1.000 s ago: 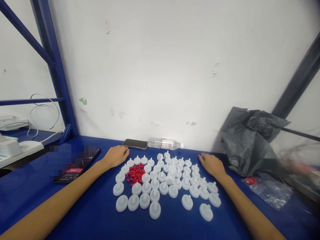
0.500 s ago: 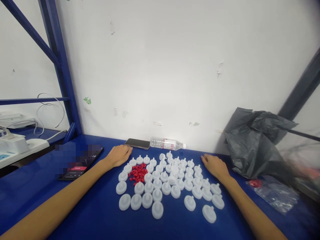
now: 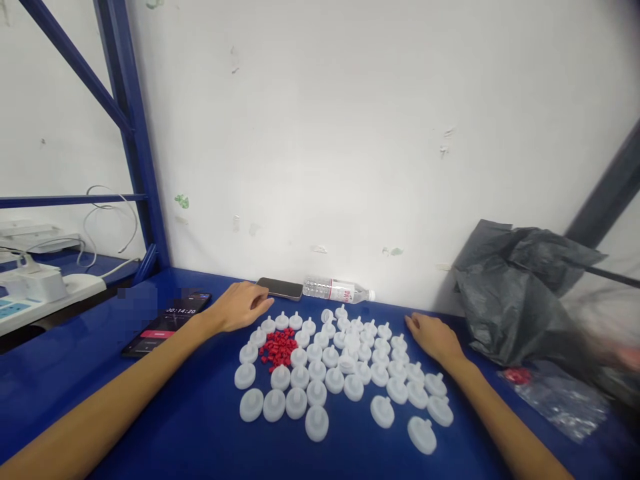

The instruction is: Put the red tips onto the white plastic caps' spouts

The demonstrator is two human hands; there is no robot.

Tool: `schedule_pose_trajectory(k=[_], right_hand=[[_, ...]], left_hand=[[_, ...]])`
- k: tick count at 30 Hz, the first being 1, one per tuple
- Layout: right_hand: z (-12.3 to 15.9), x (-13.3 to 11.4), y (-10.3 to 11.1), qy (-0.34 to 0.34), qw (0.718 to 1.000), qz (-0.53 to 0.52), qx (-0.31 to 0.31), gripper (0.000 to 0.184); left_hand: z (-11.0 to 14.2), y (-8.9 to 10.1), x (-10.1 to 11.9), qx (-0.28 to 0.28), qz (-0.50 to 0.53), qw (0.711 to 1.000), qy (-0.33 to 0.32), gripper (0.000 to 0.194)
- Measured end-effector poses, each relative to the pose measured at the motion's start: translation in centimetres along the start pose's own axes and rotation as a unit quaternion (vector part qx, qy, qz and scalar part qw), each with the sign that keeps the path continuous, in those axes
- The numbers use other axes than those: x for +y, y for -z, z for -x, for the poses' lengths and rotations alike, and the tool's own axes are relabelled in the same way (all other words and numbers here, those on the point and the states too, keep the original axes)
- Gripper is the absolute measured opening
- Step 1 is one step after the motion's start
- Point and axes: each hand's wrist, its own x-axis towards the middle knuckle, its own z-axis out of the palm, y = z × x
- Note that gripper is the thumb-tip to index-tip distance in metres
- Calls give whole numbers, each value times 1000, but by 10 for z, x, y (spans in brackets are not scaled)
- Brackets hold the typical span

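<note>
Several white round plastic caps (image 3: 345, 363) with small stems lie spread over a blue table (image 3: 200, 427). A small heap of tiny red pieces (image 3: 278, 348) sits among them on the left. My left hand (image 3: 240, 305) hovers slightly raised at the caps' far left edge, fingers loosely extended, holding nothing. My right hand (image 3: 434, 337) rests palm down on the table at the caps' right edge, fingers stretched flat, empty.
A phone (image 3: 281, 288) and a lying water bottle (image 3: 337, 291) rest by the white wall. A second phone with a lit screen (image 3: 167, 322) lies left. A black plastic bag (image 3: 520, 293) and a clear bag (image 3: 560, 399) are on the right. A power strip (image 3: 45, 290) sits on the left.
My left hand has lifted a little off the table and shifted toward the phone by the wall. The view has drifted slightly; my right hand stays put.
</note>
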Motion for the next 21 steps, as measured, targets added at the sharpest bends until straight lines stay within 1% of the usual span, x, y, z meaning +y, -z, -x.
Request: schedule_pose_trajectory(k=[1,2,4,5,7,8,11,14,17,21], right_hand=[[0,1,-1,3,1000,-2,4,53],[0,2,-1,7,1000,-4,11,48],[1,3,-1,18,999,-10,29,30],[2,4,-1,24,999,-13,40,33],[3,5,-1,36,997,-18,61,52],[2,6,-1,40,997,-20,68,54],[-1,7,-2,46,996,-22,78,50],[-6,7,-4,41,996,-18,74,47],[-9,7,-6,36,997,-12,73,49],[-7,6,-9,35,995,-12,88,47]], left_hand=[[0,1,2,-3,5,1000,-6,49],[-1,1,5,-6,9,1000,-11,52],[-1,0,10,-13,17,1000,-22,54],[-1,0,13,-19,19,999,-28,55],[0,1,18,-34,22,998,-39,54],[1,2,20,-40,23,998,-43,53],[6,4,26,-48,21,998,-45,47],[8,4,29,-50,16,998,-47,44],[8,0,29,-48,6,998,-50,40],[6,-6,25,-35,-12,997,-67,41]])
